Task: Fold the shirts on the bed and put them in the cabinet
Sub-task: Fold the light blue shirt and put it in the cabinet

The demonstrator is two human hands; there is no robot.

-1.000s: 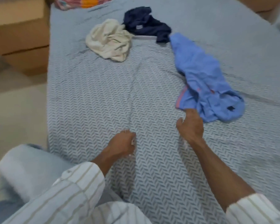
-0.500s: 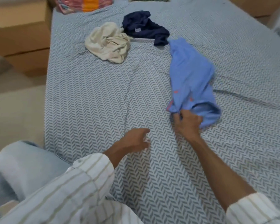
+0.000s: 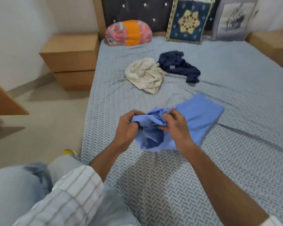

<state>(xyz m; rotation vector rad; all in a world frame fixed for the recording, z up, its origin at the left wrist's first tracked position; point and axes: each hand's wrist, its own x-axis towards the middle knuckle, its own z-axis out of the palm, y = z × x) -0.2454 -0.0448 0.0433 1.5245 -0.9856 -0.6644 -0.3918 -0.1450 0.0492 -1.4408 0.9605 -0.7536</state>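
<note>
A light blue shirt [image 3: 198, 116] is bunched up above the middle of the bed [image 3: 153, 176]. My left hand [image 3: 127, 129] grips its left edge and my right hand [image 3: 175, 126] pinches the fabric beside it. The shirt's far end still lies on the sheet. Farther up the bed a crumpled cream shirt [image 3: 145, 75] lies next to a crumpled navy shirt [image 3: 178, 65]. No cabinet can be identified.
A pink and orange bundle [image 3: 128, 32] and two cushions [image 3: 189, 20] lean at the headboard. Wooden nightstands [image 3: 72, 59] stand on both sides of the bed. A wooden corner [image 3: 5, 101] juts in at the left above the floor.
My right hand has pulled the blue shirt toward me and raised it. My left hand has left the sheet and taken hold of the shirt too. The view has tilted up toward the headboard.
</note>
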